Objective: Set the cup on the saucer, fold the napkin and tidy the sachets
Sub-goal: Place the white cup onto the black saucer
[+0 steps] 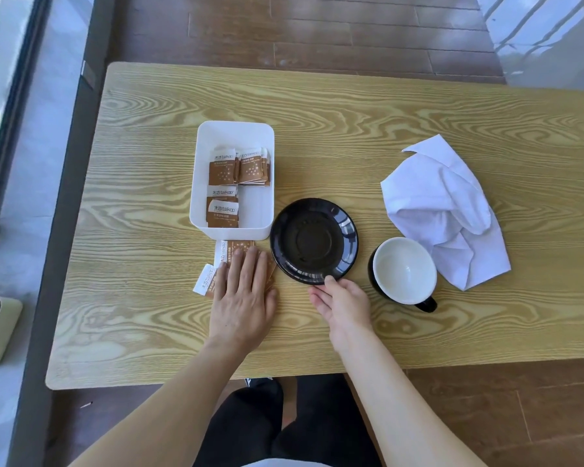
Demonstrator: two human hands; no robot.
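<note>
On a wooden table [317, 129], the left hand [241, 298] lay flat, fingers straight, pinning loose sachets [204, 281] at seven o'clock, while the right hand [343, 303] pinched the empty saucer [314, 241] at its six o'clock rim, apparently steadying it for the cup [403, 269] waiting at three o'clock.

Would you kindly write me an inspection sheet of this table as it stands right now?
Surface: wooden table.
Job's things: black saucer bare; cup upright beside it, on the table; napkin crumpled, unfolded; loose sachets outside the white tray, which holds more.
Clutter: nothing seen.
Grippers: left hand lies flat on the loose sachets; right hand has its thumb on the saucer's near rim.
Cables: nothing seen.
Surroundings: wooden floor; window at the left.
</note>
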